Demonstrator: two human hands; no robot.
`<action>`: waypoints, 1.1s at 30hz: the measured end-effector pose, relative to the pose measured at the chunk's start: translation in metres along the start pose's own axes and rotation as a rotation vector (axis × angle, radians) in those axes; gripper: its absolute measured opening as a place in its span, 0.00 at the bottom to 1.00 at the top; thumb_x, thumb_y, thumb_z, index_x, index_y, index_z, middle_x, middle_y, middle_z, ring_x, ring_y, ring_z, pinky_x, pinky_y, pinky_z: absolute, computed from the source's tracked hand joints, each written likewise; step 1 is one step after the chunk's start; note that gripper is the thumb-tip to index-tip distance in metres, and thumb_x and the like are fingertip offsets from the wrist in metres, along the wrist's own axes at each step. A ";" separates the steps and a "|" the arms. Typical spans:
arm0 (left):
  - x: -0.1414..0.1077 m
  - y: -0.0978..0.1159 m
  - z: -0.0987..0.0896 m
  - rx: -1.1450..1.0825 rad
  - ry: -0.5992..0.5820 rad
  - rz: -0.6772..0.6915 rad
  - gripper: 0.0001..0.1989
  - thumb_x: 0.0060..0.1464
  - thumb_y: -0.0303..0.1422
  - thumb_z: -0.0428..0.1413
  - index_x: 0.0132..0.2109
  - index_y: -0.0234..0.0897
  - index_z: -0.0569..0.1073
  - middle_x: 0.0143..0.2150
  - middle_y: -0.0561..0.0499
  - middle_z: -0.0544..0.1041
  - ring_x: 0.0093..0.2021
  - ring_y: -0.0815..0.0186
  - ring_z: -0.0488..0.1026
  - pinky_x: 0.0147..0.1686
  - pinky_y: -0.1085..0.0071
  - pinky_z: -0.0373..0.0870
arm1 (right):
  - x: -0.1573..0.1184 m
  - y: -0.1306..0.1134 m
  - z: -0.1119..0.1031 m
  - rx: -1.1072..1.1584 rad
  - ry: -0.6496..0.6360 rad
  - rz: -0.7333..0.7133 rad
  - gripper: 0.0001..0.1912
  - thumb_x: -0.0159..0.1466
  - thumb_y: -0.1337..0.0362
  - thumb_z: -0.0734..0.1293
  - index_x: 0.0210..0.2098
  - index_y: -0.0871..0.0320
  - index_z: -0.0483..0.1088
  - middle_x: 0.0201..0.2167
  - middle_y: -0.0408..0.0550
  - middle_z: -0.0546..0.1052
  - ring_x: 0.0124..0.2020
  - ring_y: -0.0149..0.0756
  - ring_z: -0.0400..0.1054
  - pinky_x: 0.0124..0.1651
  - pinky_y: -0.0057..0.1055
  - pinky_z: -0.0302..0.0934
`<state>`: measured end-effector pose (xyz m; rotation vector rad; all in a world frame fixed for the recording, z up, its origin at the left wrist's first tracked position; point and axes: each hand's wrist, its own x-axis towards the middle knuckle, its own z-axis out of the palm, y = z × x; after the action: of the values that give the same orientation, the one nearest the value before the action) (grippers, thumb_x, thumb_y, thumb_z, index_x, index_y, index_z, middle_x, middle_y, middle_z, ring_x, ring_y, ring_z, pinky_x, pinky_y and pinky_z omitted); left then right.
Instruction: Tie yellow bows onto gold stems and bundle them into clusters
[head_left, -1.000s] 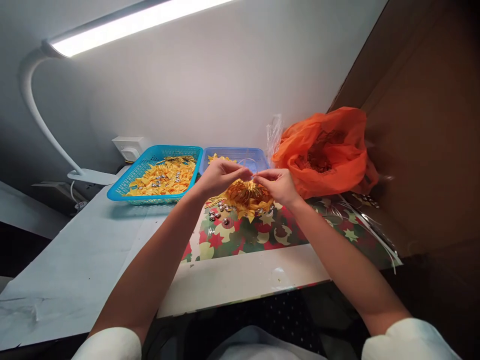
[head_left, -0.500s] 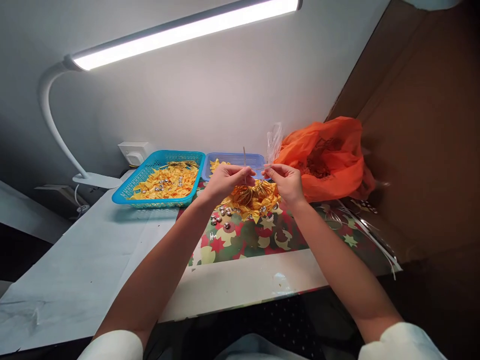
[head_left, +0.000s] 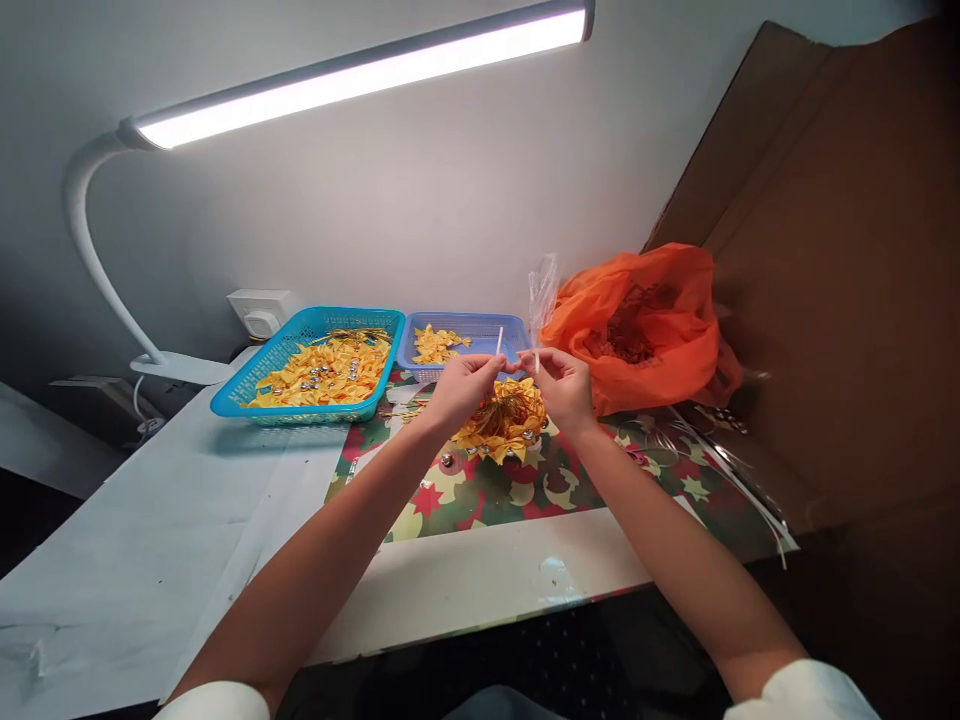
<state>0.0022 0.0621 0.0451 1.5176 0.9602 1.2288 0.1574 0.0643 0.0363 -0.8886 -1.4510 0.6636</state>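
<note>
Behind our table (head_left: 435,585) rises a pale wall (head_left: 420,220). Left of the yellow bundle (head_left: 502,422), which lies on a patterned sheet (head_left: 487,505), we see a lit lamp (head_left: 360,87) and a teal basket (head_left: 300,412) of yellow pieces. Behind the bundle sits a lilac basket (head_left: 486,338). Above its left side our left hand (head_left: 466,388) pinches a white strip (head_left: 500,341); above its right, our right hand (head_left: 568,392) pinches a white end (head_left: 536,361). We cannot tell whether these join. Right of the bundle slumps an orange bag (head_left: 660,340).

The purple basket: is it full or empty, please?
Partly filled: the purple basket holds yellow pieces on its left; bare floor shows farther right.
</note>
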 end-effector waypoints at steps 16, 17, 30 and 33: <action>-0.010 0.006 0.013 0.210 -0.233 0.074 0.17 0.53 0.45 0.58 0.30 0.35 0.81 0.21 0.52 0.73 0.32 0.64 0.71 0.36 0.71 0.66 | 0.023 0.000 -0.016 -0.056 -0.341 -0.026 0.17 0.53 0.48 0.73 0.24 0.55 0.77 0.32 0.47 0.78 0.38 0.36 0.71 0.47 0.37 0.64; -0.010 0.004 0.014 0.211 -0.222 0.073 0.18 0.53 0.45 0.57 0.30 0.35 0.81 0.20 0.53 0.72 0.31 0.64 0.71 0.35 0.71 0.65 | 0.024 0.000 -0.017 -0.030 -0.381 0.026 0.18 0.53 0.46 0.73 0.23 0.56 0.77 0.30 0.46 0.78 0.35 0.35 0.70 0.42 0.35 0.64; -0.008 -0.009 0.018 0.187 -0.179 0.038 0.18 0.55 0.43 0.56 0.34 0.33 0.82 0.18 0.57 0.65 0.22 0.71 0.58 0.24 0.73 0.55 | 0.005 0.010 -0.021 0.207 -0.162 0.356 0.25 0.37 0.44 0.79 0.24 0.58 0.77 0.20 0.41 0.75 0.24 0.28 0.66 0.32 0.29 0.64; -0.008 -0.011 0.017 0.164 -0.191 -0.001 0.17 0.54 0.42 0.55 0.34 0.33 0.82 0.17 0.58 0.62 0.19 0.73 0.53 0.21 0.73 0.51 | 0.010 0.009 -0.019 0.184 -0.081 0.316 0.25 0.36 0.44 0.79 0.24 0.57 0.77 0.21 0.42 0.76 0.23 0.28 0.66 0.29 0.28 0.63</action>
<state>0.0174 0.0540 0.0316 1.7283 0.9528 1.0029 0.1775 0.0752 0.0360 -0.9633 -1.3065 1.0616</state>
